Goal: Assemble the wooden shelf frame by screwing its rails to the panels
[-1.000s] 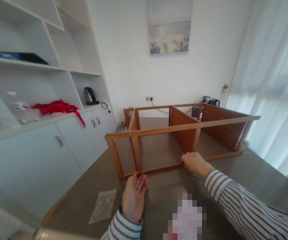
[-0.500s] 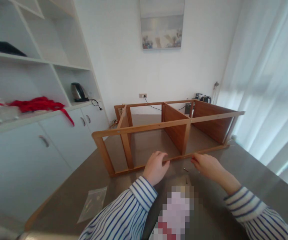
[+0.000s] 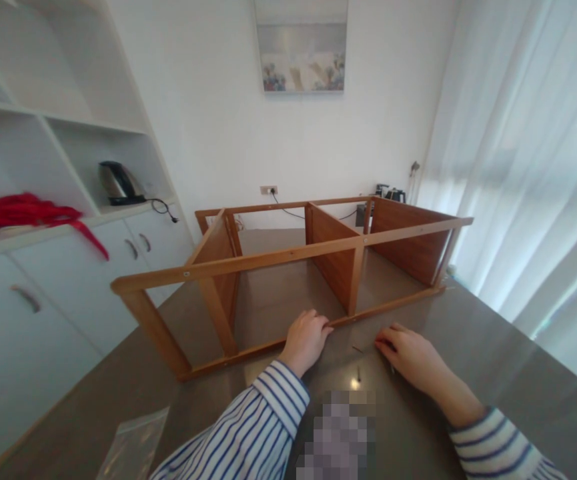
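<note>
A wooden shelf frame [image 3: 288,255] lies on its side across the table. My left hand [image 3: 307,341] is closed on its near lower rail, fingers curled over the wood just left of the middle shelf board [image 3: 335,257]. To the right, my right hand [image 3: 411,357] is low over the tabletop, apart from the frame. Its thumb and fingertips are pinched together, and what is between them is hidden. Two small screws, one [image 3: 357,349] lying near the right fingertips and another [image 3: 359,375] closer to me, rest between my hands. A tiny light piece shows under the right hand.
A clear zip bag [image 3: 135,443] with small pieces lies at the table's front left. A pixelated patch [image 3: 341,440] covers something between my forearms. White cabinets [image 3: 58,300] with a kettle [image 3: 118,183] stand left; a pale curtain [image 3: 513,180] hangs right.
The frame's left end has swung closer to me, my left hand still on the lower rail. My right hand has come down slightly, away from the rail. The view has turned a little right.
</note>
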`<action>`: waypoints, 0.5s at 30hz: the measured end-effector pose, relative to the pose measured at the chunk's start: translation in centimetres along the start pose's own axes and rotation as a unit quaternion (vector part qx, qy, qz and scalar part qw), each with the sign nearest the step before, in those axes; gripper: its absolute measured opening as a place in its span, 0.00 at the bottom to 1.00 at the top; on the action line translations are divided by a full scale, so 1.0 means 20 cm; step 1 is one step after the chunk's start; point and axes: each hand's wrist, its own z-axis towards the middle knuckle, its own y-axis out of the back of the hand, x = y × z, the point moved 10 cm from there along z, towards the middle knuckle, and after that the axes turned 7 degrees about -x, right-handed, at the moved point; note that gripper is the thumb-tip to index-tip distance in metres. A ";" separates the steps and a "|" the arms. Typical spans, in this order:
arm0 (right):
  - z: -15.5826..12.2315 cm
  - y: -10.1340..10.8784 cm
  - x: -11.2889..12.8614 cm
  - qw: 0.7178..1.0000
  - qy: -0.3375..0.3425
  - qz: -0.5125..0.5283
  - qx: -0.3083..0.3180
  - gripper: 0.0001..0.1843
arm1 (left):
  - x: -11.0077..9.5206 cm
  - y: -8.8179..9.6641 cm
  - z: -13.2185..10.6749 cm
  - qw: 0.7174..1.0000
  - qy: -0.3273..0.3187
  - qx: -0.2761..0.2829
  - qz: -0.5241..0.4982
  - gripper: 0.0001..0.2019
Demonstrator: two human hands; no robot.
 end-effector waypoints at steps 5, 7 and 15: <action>-0.01 0.01 -0.01 1.000 0.003 0.011 -0.018 0.16 | 0.00 0.00 0.00 0.999 0.020 0.028 0.002 0.06; -0.01 0.03 0.00 0.999 0.007 0.017 -0.037 0.16 | -0.01 0.02 -0.01 0.999 0.004 0.038 0.027 0.06; -0.08 0.13 0.22 0.990 0.069 0.113 -0.056 0.16 | 0.00 0.08 -0.04 0.999 0.005 0.050 0.017 0.04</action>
